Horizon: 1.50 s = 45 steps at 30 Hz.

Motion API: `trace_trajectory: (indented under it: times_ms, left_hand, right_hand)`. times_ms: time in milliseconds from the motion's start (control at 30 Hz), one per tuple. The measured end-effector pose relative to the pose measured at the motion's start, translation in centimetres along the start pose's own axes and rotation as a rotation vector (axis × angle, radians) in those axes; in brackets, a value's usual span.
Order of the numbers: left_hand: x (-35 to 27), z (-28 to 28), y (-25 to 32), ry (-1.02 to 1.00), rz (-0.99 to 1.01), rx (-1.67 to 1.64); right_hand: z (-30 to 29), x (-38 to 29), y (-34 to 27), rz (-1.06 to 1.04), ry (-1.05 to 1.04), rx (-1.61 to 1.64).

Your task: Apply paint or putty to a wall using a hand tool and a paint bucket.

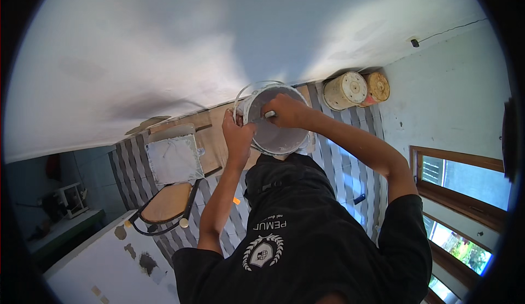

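Observation:
A whitish plastic bucket (283,140) is held up in front of my body, its open mouth facing me. My left hand (239,136) grips its left rim, with the thumb at the inner edge. The bucket's thin handle (237,99) arches up on the far left side. My right hand (285,111) reaches inside the mouth, closed around the pale handle of a tool (269,114). The tool's working end is hard to make out. Pale smears coat the bucket's inner wall and rim.
A white wall (184,58) rises close ahead. Below are boards (219,136) and a striped tiled floor (135,181). To the left stand a chair (166,203) and a whitish square container lid or panel (174,158). Two stained buckets (344,90) sit upside down at right, near wood-framed windows (459,172).

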<state>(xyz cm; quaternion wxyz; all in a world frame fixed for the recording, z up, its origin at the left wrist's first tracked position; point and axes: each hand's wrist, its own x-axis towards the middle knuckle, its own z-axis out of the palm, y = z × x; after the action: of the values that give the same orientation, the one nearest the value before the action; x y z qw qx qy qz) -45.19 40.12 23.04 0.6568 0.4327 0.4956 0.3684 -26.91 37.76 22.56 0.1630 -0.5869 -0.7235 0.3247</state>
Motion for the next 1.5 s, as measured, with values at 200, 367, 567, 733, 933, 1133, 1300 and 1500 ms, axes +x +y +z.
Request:
trace_trajectory:
  times_ms: [200, 367, 567, 733, 933, 1133, 1300, 1500]
  left_hand:
    - [1.0, 0.3, -0.5, -0.013, 0.002, -0.109]
    - [1.5, 0.6, -0.8, 0.010, 0.028, -0.099]
    - [1.5, 0.8, -0.4, 0.067, 0.021, 0.019]
    - [2.1, 0.4, 0.8, 0.059, 0.033, -0.020]
    - [1.4, 1.4, 4.5, 0.010, 0.020, -0.046]
    - [-1.1, 2.6, 6.8, 0.034, 0.038, -0.109]
    - [-2.7, 2.7, 8.7, 0.017, 0.035, -0.067]
    - [-3.5, 2.4, 10.0, -0.077, 0.069, -0.050]
  right_hand:
    - [0.6, 0.3, -0.1, -0.114, -0.201, -0.172]
    - [0.4, 0.1, 0.6, -0.096, -0.326, -0.166]
    - [-3.6, -0.3, -0.2, -0.166, -0.012, -0.058]
    - [-10.3, -3.6, -1.6, 0.005, 0.096, 0.395]
    - [-14.5, -7.4, -2.1, 0.109, 0.347, 0.780]
    - [-15.6, -10.2, -2.9, 0.034, 0.540, 1.135]
    - [-17.1, -11.2, -4.4, -0.041, 0.466, 1.021]
    - [-17.7, -11.3, -6.3, -0.271, 0.386, 0.479]
